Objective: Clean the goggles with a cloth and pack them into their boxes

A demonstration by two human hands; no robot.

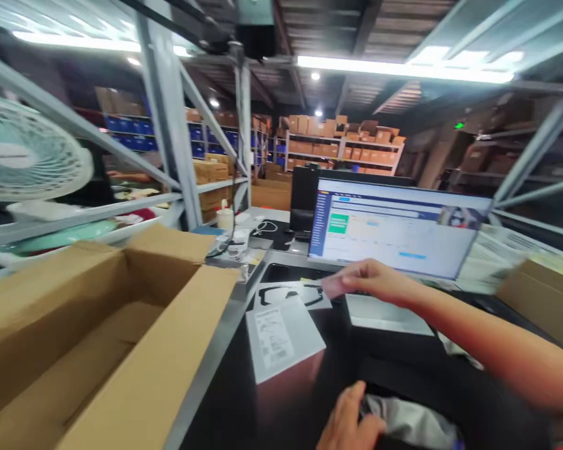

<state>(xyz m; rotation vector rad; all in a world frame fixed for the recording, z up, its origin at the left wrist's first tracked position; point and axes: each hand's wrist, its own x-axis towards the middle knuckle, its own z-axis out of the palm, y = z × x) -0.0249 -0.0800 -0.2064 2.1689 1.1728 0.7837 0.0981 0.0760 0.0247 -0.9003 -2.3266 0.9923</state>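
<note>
My right hand point(368, 278) reaches across from the right, its fingers closed in a pinch on a small pale slip point(335, 285). Just left of the slip is a white sheet or pack point(288, 294) with a black outline on it. A flat white box point(309, 334) with a printed label lies in front of that. My left hand point(349, 422) is at the bottom edge, with thumb and fingers at the edge of a grey bag point(410, 422) on dark material; the grip is partly out of frame. Another white box point(387, 314) lies under my right forearm.
An open cardboard box point(136, 337) takes up the left side. A lit monitor point(394, 228) stands behind my right hand. A fan point(23, 150) is at far left, a carton point(544, 303) at right. Metal posts point(164, 112) frame the black table point(234, 400).
</note>
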